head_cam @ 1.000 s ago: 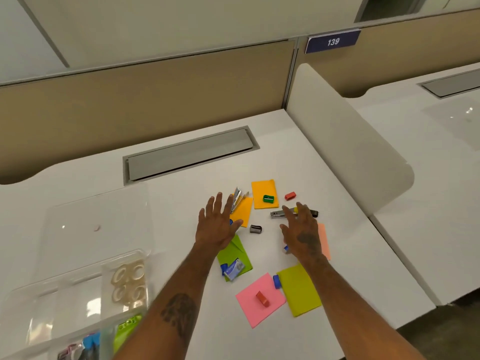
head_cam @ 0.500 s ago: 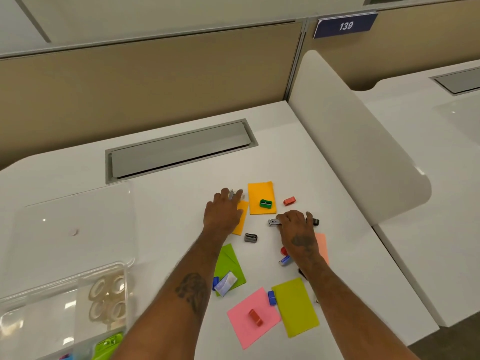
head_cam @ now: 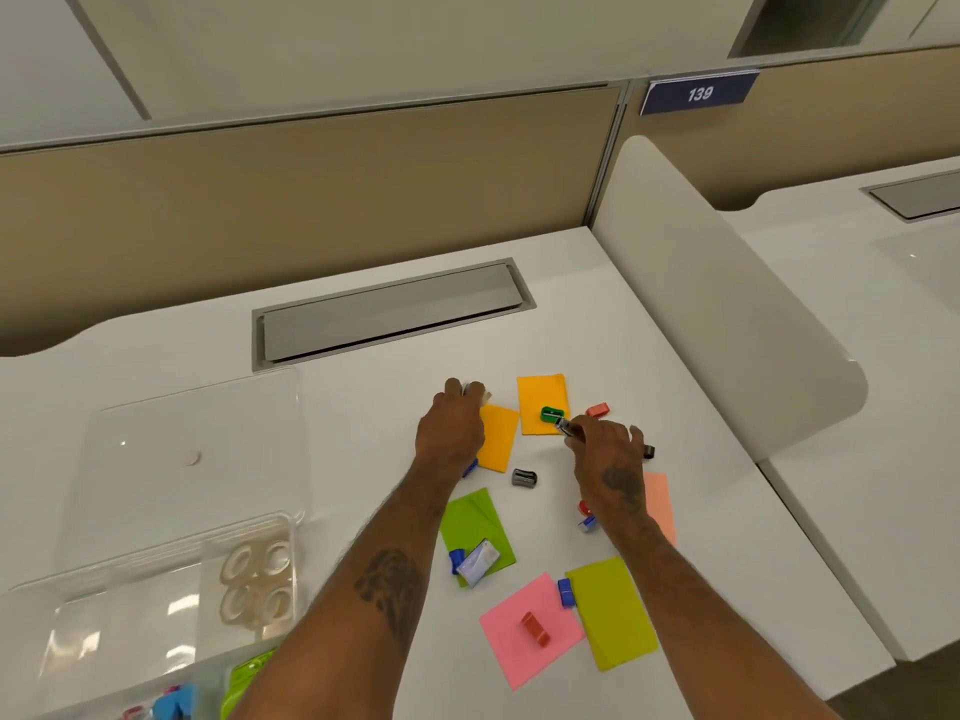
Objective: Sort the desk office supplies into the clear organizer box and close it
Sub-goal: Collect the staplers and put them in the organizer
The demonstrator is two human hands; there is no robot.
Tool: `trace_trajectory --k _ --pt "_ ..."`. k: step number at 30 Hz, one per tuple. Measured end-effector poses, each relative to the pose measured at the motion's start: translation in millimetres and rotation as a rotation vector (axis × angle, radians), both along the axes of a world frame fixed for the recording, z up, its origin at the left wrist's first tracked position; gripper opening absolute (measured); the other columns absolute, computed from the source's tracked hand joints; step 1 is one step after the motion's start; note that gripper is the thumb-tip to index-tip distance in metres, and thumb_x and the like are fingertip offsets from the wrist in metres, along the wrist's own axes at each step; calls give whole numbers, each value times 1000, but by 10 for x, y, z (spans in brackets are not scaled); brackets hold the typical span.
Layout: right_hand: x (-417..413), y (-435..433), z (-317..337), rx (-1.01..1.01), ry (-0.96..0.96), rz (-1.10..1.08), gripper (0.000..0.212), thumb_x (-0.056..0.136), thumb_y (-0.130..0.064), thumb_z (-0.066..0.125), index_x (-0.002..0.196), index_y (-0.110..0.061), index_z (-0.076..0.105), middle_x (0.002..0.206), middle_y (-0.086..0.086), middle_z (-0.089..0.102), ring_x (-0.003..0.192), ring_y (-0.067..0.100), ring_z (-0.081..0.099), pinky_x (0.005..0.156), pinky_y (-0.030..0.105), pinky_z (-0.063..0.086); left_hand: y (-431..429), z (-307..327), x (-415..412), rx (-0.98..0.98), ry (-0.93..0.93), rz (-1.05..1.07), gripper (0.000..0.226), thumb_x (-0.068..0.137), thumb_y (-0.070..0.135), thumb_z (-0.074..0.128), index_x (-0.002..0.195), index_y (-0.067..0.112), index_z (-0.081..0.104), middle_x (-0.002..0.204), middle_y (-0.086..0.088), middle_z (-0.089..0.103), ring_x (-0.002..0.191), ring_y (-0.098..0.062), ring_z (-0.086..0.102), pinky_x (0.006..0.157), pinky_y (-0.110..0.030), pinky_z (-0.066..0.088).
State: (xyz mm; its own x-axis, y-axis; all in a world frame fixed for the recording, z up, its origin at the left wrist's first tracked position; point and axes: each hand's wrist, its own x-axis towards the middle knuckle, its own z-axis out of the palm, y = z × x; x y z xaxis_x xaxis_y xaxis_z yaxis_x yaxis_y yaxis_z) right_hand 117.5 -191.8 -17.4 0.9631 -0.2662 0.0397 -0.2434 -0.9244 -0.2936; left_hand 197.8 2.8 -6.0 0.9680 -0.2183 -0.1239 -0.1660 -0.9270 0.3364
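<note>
The likeliest slip is a drop on the way over: the clear plastic organizer box (head_cam: 156, 615) sits well to the left of the grey metal pencil sharpener (head_cam: 523, 477), its lid (head_cam: 197, 449) open behind it. Whatever the two hands lift must cross bare white desk (head_cam: 363, 511), and small metal pieces could slide out of a loose pinch. Loose sticky notes may also drag along.

The left hand (head_cam: 451, 433), up and left of the sharpener, is curled over small silvery items (head_cam: 474, 390) at its fingertips, apparently gripping them, though most of the contact is hidden. The right hand (head_cam: 605, 449), just right of the sharpener, is clenched around a slim silver-and-black metal tool (head_cam: 563, 426), whose ends poke out either side of the fist.
</note>
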Motion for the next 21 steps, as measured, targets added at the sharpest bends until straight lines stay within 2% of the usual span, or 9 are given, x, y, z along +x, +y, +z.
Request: trace_trajectory --k 3,7,12,15,18,21 --pt "-34 204 154 110 -36 -1 28 93 -26 59 119 -17 60 107 9 68 106 30 57 106 46 31 250 191 -139 -49 -27 38 37 94 9 45 131 15 47 123 -14 48 99 -33 59 74 -41 51" --pt "-145 608 379 276 -76 -12 37 90 -24 63 126 -18 57 99 19 69 95 38 60 82 42 45 662 459 -424 -85 -94 80 32 93 14 50 125 15 50 118 -14 49 90 -34 60 67 -36 45" --pt "-444 1287 493 526 -89 -17 40 95 -27 54 134 -32 47 109 13 64 93 30 61 77 38 53 1301 740 -868 -119 -111 140 30 92 23 53 121 18 51 117 -11 50 92 -38 61 74 -40 50" --pt "-637 1746 551 639 -135 23 36 94 -23 55 130 -28 53 110 9 67 92 26 62 72 29 48 1761 829 -1151 -131 -94 175 28 91 27 54 118 18 52 115 -9 51 93 -38 61 78 -41 52" --pt "-829 2190 596 717 -129 36 34 91 -20 60 125 -22 57 104 10 70 86 25 63 69 29 45 2223 857 -1436 -126 -77 194 30 90 28 55 118 18 52 115 -10 51 96 -38 60 83 -40 51" --pt "-1032 2602 584 756 -97 44 34 89 -21 63 123 -19 59 104 10 70 91 27 64 79 31 47 2636 841 -1720 -123 -51 225 31 90 29 57 119 18 53 114 -12 52 98 -38 59 86 -42 50"
